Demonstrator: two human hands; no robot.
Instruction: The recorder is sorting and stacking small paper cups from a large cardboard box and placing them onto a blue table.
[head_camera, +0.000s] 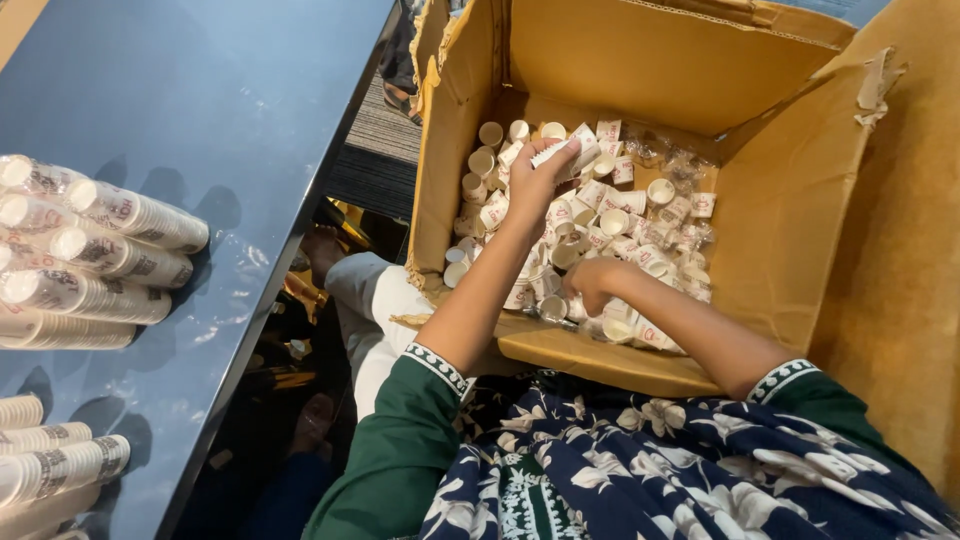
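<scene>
The light is warm and bright, and it seems to come from above. The cardboard box (780, 210) glows yellow-orange, and its inner walls are darker near the bottom. The blue tabletop (200, 110) is shiny and shows pale streaks of glare. The wrapped stacks of paper cups (95, 250) cast soft round shadows on it. The gap under the tabletop is dark and hard to see. The small cups in the box (620, 220) look sharp. Straight edges bend a little near the corners.
</scene>
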